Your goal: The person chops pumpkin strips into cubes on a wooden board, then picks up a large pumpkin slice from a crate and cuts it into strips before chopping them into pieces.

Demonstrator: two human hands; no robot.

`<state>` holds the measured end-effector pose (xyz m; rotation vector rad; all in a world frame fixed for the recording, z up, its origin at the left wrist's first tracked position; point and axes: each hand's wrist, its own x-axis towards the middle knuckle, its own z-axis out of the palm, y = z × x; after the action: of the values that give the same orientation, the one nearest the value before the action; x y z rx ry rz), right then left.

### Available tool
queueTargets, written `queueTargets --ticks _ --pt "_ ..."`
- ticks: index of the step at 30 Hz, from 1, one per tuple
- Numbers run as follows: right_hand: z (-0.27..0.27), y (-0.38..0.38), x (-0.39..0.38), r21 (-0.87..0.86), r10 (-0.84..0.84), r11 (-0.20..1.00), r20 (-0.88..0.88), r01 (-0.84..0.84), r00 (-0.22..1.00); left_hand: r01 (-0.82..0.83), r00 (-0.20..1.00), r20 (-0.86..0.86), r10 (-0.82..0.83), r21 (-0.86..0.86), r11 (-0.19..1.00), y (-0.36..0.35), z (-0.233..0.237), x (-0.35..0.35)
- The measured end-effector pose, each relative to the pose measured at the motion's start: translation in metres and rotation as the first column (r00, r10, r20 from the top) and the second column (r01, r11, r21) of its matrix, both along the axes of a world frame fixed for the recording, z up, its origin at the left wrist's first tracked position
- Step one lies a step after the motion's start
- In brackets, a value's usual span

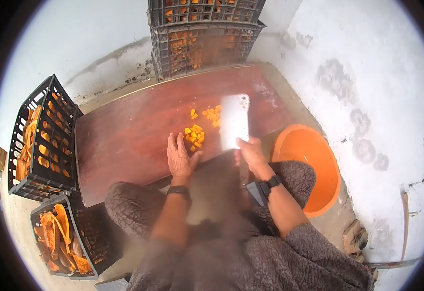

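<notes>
My right hand (253,154) is wrapped round the handle of a cleaver (234,121). Its broad pale blade points away from me over the red-brown board (129,131). Just left of the blade lies a loose group of orange-yellow cubes (213,115), partly hidden by it. A nearer pile of cubes (194,137), which look like cut pumpkin, sits beside my left hand (180,159). That hand rests low over the board's near edge, fingers stretched out and thumb apart, holding nothing.
An orange tub (331,169) stands by my right knee. Black crates hold orange pieces: one upright crate (51,145) at left, a lower crate (64,237) with peel-like strips, and stacked crates (202,48) at the far edge. A white wall (382,97) rises at right.
</notes>
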<state>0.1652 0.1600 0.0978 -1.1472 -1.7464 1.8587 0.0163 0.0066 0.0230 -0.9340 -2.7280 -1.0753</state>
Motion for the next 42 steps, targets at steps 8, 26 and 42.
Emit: queueTargets --ticks 8,26,42 --pt "-0.022 0.041 0.058 -0.196 -0.325 0.922 0.082 0.335 0.942 0.028 0.999 -0.025 -0.03 -0.086 0.996 0.026 0.007 -0.003" --pt "-0.059 0.048 0.021 -0.238 -0.06 0.969 0.024 0.064 0.998 0.07 0.995 -0.074 -0.069 0.002 0.998 0.079 -0.006 -0.011" --pt "-0.042 0.003 -0.017 -0.282 0.175 0.945 0.012 -0.164 0.985 0.166 0.978 0.096 -0.184 0.168 0.972 0.107 -0.009 -0.008"
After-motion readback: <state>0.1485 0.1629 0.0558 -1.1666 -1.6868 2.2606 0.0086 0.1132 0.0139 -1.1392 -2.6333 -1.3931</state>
